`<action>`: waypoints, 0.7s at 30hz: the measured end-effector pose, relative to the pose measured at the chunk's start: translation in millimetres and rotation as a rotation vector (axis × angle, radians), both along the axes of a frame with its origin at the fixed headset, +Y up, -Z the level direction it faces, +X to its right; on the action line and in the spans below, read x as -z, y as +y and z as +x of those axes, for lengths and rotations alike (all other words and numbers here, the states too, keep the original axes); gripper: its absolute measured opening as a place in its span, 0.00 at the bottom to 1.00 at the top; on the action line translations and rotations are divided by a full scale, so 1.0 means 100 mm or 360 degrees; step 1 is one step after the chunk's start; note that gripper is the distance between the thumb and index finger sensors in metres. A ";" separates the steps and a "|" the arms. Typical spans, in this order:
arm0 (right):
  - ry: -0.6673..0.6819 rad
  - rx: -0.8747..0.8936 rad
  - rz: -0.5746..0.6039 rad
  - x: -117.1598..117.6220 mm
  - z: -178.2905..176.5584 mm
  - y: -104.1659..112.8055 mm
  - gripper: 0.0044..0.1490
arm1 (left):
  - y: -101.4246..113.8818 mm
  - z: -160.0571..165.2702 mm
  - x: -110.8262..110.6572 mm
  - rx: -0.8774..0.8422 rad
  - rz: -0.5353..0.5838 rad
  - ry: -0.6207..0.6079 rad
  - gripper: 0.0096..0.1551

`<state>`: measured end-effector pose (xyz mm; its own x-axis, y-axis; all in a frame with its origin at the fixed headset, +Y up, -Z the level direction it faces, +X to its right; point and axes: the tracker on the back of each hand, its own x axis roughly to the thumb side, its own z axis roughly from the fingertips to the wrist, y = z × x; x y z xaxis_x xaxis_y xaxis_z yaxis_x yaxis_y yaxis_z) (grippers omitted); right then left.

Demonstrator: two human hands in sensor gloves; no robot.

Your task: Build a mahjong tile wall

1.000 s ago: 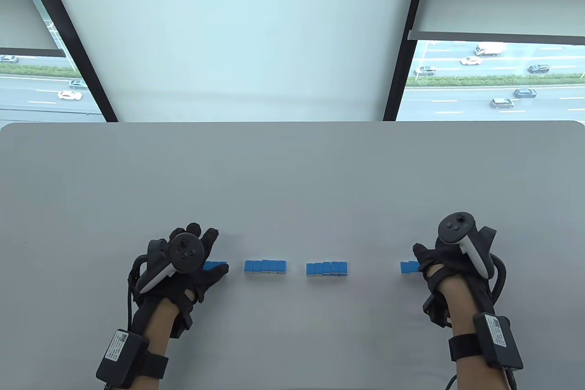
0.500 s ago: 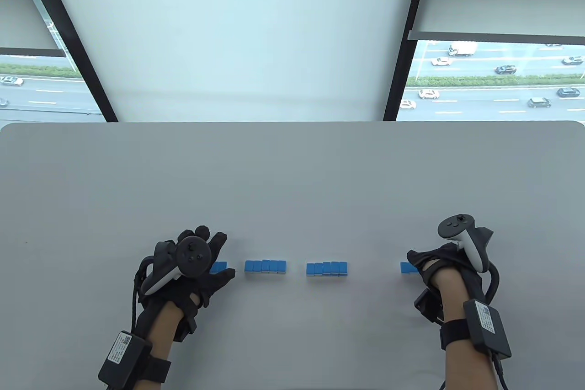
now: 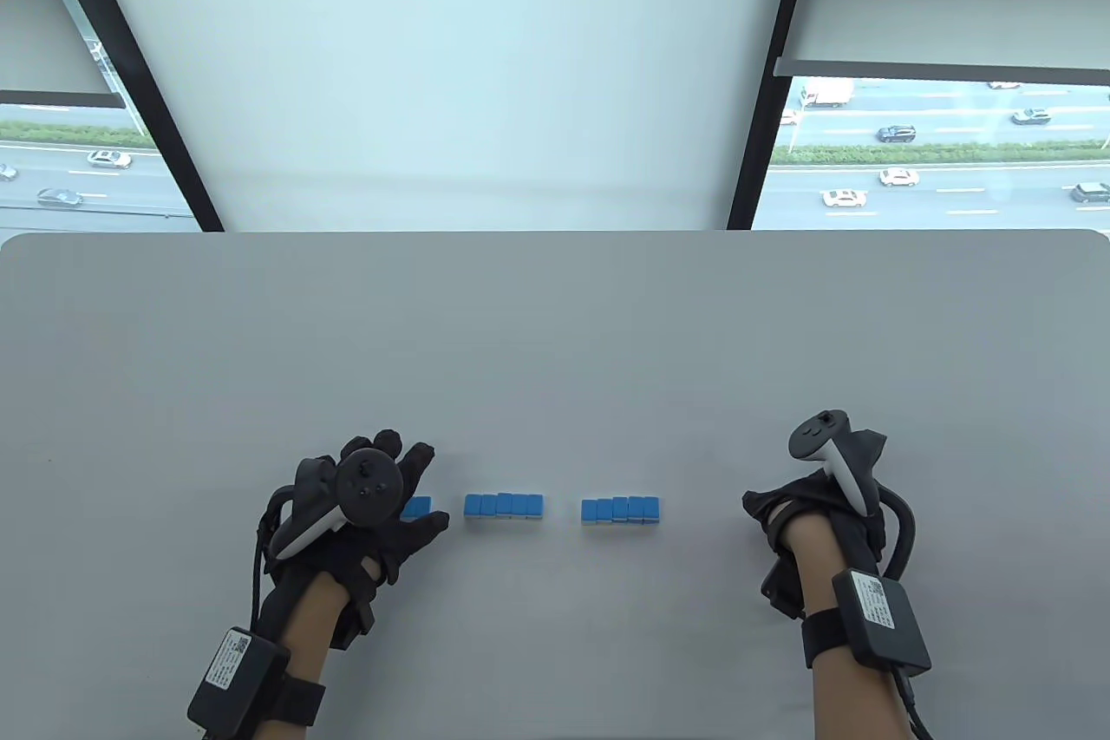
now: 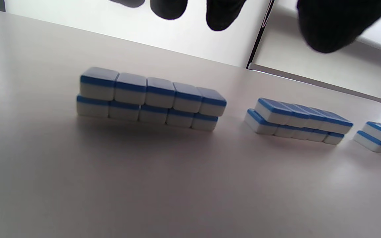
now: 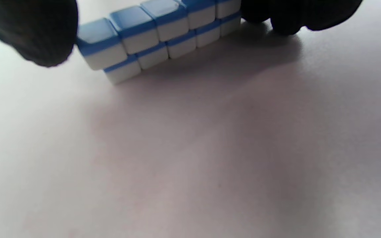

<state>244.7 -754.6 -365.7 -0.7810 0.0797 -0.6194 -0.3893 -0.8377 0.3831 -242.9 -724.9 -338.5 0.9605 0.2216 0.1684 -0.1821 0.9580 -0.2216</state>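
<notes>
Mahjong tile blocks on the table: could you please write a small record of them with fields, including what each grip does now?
blocks: four, apart, on the table
build: two layers each, five tiles long, blue backs up
leftmost block: below the left grip, fingers above it, not touching
second block: free
third block: free
rightmost block: right grip pinches its two ends; hidden in the table view

Four tile stacks (image 3: 504,506) seemingly aligned along table (image 3: 555,324).
</notes>
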 end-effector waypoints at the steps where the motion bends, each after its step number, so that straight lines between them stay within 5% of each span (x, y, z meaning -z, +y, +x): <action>1: 0.0006 -0.0011 0.0004 0.00 -0.02 0.00 0.75 | 0.00 0.00 0.00 -0.0003 0.0002 0.0000 0.52; 21: 0.0032 -0.0335 0.0053 0.07 -0.18 -0.02 0.70 | 0.00 0.02 0.00 0.0010 -0.0002 0.0003 0.52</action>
